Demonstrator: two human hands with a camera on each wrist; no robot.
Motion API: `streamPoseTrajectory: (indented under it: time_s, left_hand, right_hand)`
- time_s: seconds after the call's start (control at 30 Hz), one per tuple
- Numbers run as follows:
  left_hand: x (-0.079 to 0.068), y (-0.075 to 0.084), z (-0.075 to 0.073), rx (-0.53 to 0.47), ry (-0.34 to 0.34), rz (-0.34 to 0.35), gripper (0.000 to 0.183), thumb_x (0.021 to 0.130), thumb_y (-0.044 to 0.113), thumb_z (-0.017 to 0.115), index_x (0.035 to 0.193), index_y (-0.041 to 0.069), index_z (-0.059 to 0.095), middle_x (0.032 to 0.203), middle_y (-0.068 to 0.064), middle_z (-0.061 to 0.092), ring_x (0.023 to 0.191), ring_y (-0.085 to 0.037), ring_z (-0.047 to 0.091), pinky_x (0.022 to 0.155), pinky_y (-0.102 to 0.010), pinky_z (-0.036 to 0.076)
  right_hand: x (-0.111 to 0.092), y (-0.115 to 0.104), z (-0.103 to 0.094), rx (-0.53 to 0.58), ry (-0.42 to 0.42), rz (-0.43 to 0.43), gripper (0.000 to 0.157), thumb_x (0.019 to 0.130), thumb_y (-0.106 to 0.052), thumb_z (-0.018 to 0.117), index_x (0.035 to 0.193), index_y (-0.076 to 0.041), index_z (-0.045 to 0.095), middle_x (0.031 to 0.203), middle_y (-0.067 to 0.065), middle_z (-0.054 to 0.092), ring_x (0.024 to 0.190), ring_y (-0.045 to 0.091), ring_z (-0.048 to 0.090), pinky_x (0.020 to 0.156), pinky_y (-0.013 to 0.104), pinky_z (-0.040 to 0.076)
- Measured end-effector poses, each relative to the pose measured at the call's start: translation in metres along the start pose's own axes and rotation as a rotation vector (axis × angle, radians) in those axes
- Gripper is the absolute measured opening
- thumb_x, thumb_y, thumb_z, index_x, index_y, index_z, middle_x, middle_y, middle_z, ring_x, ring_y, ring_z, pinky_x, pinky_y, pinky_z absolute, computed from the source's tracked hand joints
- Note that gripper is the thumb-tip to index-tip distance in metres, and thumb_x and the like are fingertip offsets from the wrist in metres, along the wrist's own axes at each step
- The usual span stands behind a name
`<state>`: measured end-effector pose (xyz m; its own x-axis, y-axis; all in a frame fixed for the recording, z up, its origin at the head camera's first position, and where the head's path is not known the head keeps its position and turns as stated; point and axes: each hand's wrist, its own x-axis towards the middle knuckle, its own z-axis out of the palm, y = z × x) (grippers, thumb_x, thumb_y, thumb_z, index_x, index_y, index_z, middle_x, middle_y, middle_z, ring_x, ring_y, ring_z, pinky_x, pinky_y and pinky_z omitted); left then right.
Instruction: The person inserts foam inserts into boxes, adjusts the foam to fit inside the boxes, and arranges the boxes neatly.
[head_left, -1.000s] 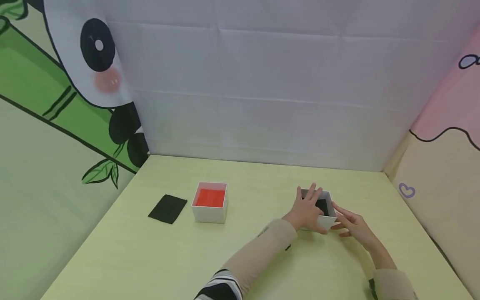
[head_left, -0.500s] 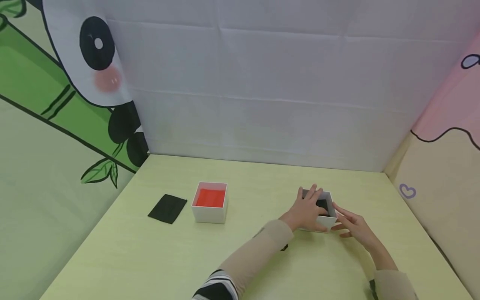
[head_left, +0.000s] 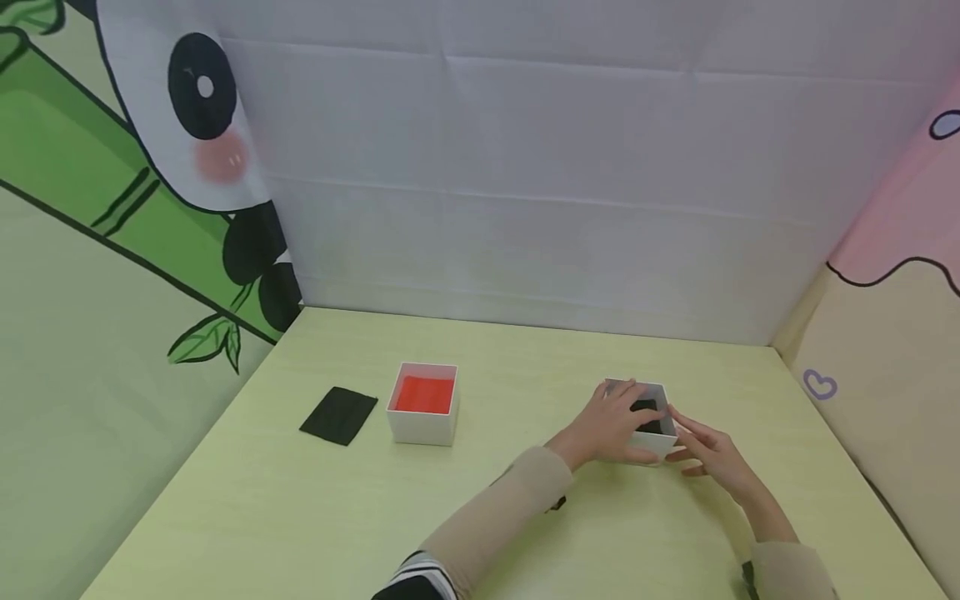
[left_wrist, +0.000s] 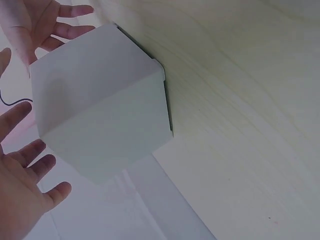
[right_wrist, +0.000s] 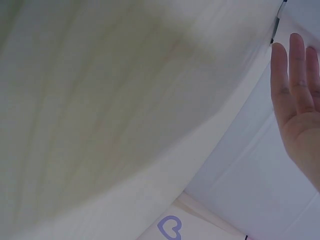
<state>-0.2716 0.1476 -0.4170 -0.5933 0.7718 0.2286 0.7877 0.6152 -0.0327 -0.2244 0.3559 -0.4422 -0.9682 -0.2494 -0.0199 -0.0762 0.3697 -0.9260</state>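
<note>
A white open-topped box (head_left: 654, 443) with a dark piece inside stands at the right of the table. My left hand (head_left: 611, 425) is over its left part, fingers extended, covering some of the opening. In the left wrist view, that hand's fingertips (left_wrist: 61, 190) lie beside the box (left_wrist: 105, 130) and grip nothing. My right hand (head_left: 712, 458) is at the box's right side, its extended fingers against or close to the wall; contact is hard to tell. The right wrist view shows the right hand (right_wrist: 300, 105) with straight fingers.
A second white box (head_left: 422, 429) with a red piece (head_left: 424, 395) inside stands left of centre. Beside it a flat black square (head_left: 339, 416) lies on the pale table (head_left: 300, 517). A white sheet (head_left: 525, 167) hangs behind, with printed walls at both sides.
My left hand has shifted slightly left and lower over the box, its fingers less raised. The right hand stays in nearly the same place. Both boxes and the black square keep their places.
</note>
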Motion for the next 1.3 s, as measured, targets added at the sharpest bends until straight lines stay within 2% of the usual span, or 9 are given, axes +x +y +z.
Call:
streamPoseTrajectory:
  time_s: [0.17,0.33,0.5,0.67,0.77,1.0,1.3]
  left_hand:
    - [-0.011,0.0,-0.005,-0.036,0.084,0.039,0.055,0.08,0.061,0.049,0.125,0.029,0.052,0.132,-0.001,0.042,0.12,-0.014,0.034,0.094,-0.039,0.03]
    - [-0.022,0.0,-0.009,-0.049,0.113,0.05,0.051,0.081,0.058,0.05,0.122,0.027,0.056,0.127,0.001,0.046,0.116,-0.011,0.036,0.091,-0.033,0.031]
    - [-0.033,0.0,-0.013,-0.04,0.171,0.075,0.049,0.081,0.055,0.053,0.119,0.025,0.058,0.124,0.001,0.05,0.114,-0.011,0.039,0.088,-0.031,0.033]
    - [-0.045,-0.001,-0.02,-0.048,0.224,0.092,0.047,0.08,0.054,0.056,0.116,0.024,0.061,0.12,-0.001,0.053,0.112,-0.012,0.042,0.087,-0.03,0.035]
    - [-0.051,-0.001,-0.022,-0.054,0.245,0.094,0.046,0.079,0.053,0.056,0.114,0.023,0.062,0.119,-0.001,0.054,0.111,-0.012,0.043,0.085,-0.029,0.035]
    - [-0.072,-0.006,-0.022,-0.08,0.269,0.081,0.045,0.08,0.05,0.058,0.115,0.023,0.06,0.119,-0.002,0.053,0.113,-0.013,0.044,0.086,-0.028,0.035]
    - [-0.103,-0.017,-0.029,-0.173,0.363,0.055,0.04,0.078,0.042,0.064,0.11,0.018,0.064,0.115,-0.002,0.055,0.111,-0.014,0.046,0.084,-0.029,0.037]
  right_hand:
    - [0.0,0.001,-0.001,0.011,-0.01,-0.021,0.044,0.097,-0.02,0.038,0.138,-0.005,0.028,0.095,-0.013,0.06,0.085,0.031,0.061,0.066,0.044,0.049]
    - [0.0,0.002,0.0,0.015,0.001,-0.014,0.045,0.097,-0.021,0.039,0.138,-0.006,0.029,0.093,-0.014,0.061,0.085,0.031,0.061,0.065,0.043,0.049]
    - [-0.001,0.002,0.0,0.016,0.013,0.003,0.046,0.097,-0.022,0.04,0.137,-0.005,0.029,0.094,-0.005,0.063,0.085,0.031,0.061,0.065,0.042,0.049]
    - [-0.001,0.001,0.001,0.004,0.019,0.009,0.046,0.097,-0.022,0.04,0.137,-0.003,0.029,0.103,0.018,0.061,0.085,0.033,0.061,0.065,0.042,0.049]
    - [-0.001,0.0,0.001,-0.001,0.02,0.006,0.046,0.097,-0.021,0.04,0.137,-0.002,0.028,0.105,0.027,0.057,0.085,0.033,0.061,0.065,0.042,0.049]
    - [-0.001,-0.002,0.004,-0.016,0.029,0.022,0.047,0.096,-0.022,0.041,0.136,-0.001,0.028,0.106,0.028,0.056,0.084,0.031,0.062,0.065,0.041,0.049]
    - [-0.001,-0.004,0.006,-0.011,0.016,0.018,0.047,0.097,-0.021,0.04,0.137,-0.001,0.026,0.109,0.03,0.054,0.086,0.032,0.061,0.067,0.042,0.049]
